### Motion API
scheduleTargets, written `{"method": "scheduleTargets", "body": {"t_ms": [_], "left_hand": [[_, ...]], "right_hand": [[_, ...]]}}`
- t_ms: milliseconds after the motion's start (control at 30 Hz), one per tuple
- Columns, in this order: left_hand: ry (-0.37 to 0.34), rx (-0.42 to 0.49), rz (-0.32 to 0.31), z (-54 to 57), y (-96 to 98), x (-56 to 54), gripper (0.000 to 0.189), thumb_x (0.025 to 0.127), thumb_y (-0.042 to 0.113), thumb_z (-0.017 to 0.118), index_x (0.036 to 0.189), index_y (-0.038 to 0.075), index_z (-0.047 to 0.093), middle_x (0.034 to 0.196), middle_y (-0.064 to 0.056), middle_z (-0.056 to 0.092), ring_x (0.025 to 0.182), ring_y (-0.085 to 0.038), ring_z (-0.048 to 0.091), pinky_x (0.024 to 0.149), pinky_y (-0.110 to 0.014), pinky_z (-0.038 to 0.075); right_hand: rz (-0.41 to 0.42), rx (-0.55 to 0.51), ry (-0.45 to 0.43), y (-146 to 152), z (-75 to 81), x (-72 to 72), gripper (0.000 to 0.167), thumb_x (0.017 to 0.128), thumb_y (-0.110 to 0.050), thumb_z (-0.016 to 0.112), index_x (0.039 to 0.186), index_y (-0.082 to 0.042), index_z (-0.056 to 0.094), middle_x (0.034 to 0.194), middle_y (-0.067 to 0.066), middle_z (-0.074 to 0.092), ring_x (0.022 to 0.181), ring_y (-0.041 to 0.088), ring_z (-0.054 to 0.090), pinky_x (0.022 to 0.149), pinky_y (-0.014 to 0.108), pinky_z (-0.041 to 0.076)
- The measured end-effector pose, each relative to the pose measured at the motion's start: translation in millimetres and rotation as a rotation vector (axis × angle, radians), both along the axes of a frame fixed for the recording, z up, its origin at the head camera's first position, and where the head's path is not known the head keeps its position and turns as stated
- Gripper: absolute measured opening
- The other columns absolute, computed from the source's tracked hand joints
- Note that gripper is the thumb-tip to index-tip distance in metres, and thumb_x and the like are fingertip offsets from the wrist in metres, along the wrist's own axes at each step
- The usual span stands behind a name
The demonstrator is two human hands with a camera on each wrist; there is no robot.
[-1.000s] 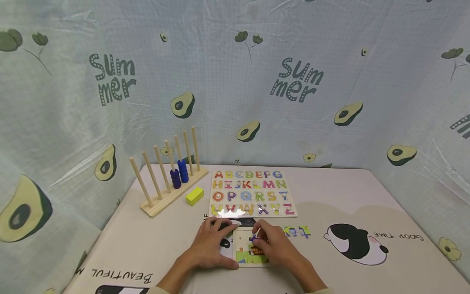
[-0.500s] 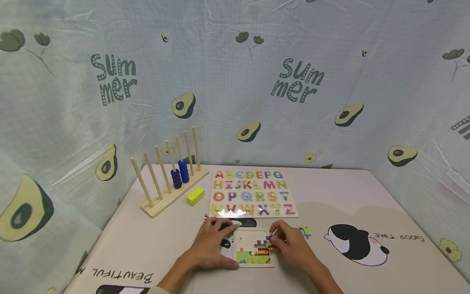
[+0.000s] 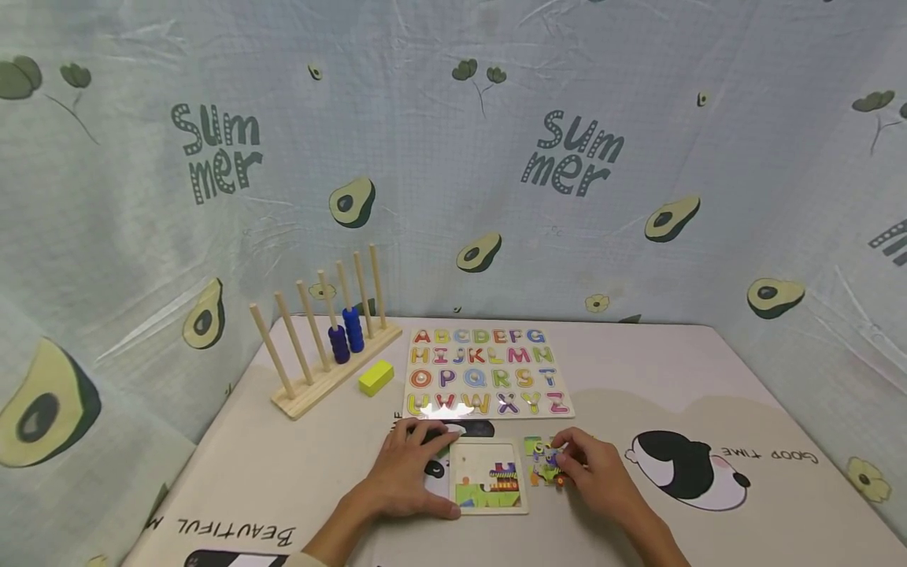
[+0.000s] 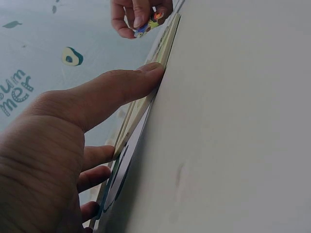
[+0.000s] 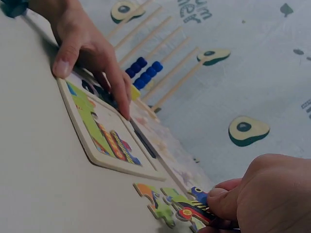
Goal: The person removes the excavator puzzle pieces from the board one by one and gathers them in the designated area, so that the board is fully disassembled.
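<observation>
A small wooden jigsaw tray point(image 3: 469, 463) lies on the table with some pieces fitted along its near and right parts. My left hand point(image 3: 405, 474) holds the tray's left side, thumb at the near corner and index finger at the far corner. To the right of the tray, my right hand point(image 3: 601, 476) pinches a colourful jigsaw piece point(image 4: 149, 23) between thumb and fingers. Loose jigsaw pieces point(image 5: 163, 211) lie beneath and beside that hand, between it and the tray. Its fingers partly hide the pinched piece and some loose ones.
Behind the tray lies an alphabet puzzle board point(image 3: 489, 386). A wooden peg rack point(image 3: 305, 399) with blue beads on two pegs stands at the back left, beside a yellow block point(image 3: 376, 378). A printed cloth point(image 3: 425, 157) hangs behind the table.
My right hand has moved right, from over the tray to the loose pieces, carrying a jigsaw piece out of the tray. The left hand stays on the tray's left side.
</observation>
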State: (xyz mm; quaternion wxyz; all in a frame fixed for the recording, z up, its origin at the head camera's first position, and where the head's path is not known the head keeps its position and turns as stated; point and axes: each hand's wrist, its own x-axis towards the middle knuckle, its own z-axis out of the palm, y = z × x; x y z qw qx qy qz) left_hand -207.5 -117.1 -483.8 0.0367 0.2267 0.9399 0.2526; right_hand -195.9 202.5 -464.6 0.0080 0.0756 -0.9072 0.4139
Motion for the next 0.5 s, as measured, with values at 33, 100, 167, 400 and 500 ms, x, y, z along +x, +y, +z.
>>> {"method": "scheduleTargets", "body": {"t_ms": [33,100,167,400,500], "left_hand": [[0.001,-0.001,0.0,-0.1,-0.1,0.1,0.103,0.06,0.074,0.081,0.147,0.027,0.054,0.143,0.002,0.046,0.134,-0.034,0.03,0.111,-0.063,0.027],[0.001,0.0,0.0,-0.2,-0.3,0.2,0.103,0.059,0.074,0.081,0.147,0.027,0.054,0.143,0.002,0.046,0.134,-0.034,0.03,0.111,-0.063,0.027],[0.0,0.002,0.002,-0.1,-0.3,0.3,0.103,0.059,0.074,0.082,0.147,0.027,0.054,0.143,0.002,0.046,0.134,-0.034,0.03,0.112,-0.063,0.027],[-0.014,0.002,0.007,0.2,0.0,0.2,0.103,0.059,0.074,0.081,0.148,0.028,0.054,0.144,0.002,0.046,0.136,-0.035,0.029,0.113,-0.064,0.025],[-0.013,0.0,0.008,0.2,-0.1,0.2,0.103,0.059,0.074,0.081,0.148,0.029,0.054,0.144,0.002,0.046,0.136,-0.035,0.029,0.113,-0.064,0.025]], "right_hand": [[-0.013,0.007,-0.002,1,-0.1,0.2,0.015,0.095,0.0,0.066,0.104,-0.013,0.066,0.08,-0.003,0.058,0.075,0.011,0.056,0.068,0.023,0.046],[-0.032,0.024,-0.004,4,-0.4,0.3,0.015,0.095,-0.001,0.067,0.104,-0.013,0.067,0.081,-0.003,0.058,0.076,0.012,0.056,0.069,0.024,0.046],[-0.043,0.035,-0.004,6,-1.1,0.0,0.015,0.095,-0.001,0.067,0.104,-0.014,0.067,0.081,-0.002,0.059,0.077,0.012,0.055,0.069,0.024,0.045],[-0.066,0.03,-0.016,14,-6.6,-3.4,0.015,0.093,-0.002,0.069,0.104,-0.013,0.068,0.078,-0.003,0.059,0.071,0.01,0.055,0.064,0.022,0.045],[-0.066,0.027,-0.024,16,-7.8,-4.8,0.015,0.093,-0.003,0.07,0.104,-0.012,0.067,0.075,-0.003,0.058,0.067,0.01,0.054,0.06,0.022,0.045]]}}
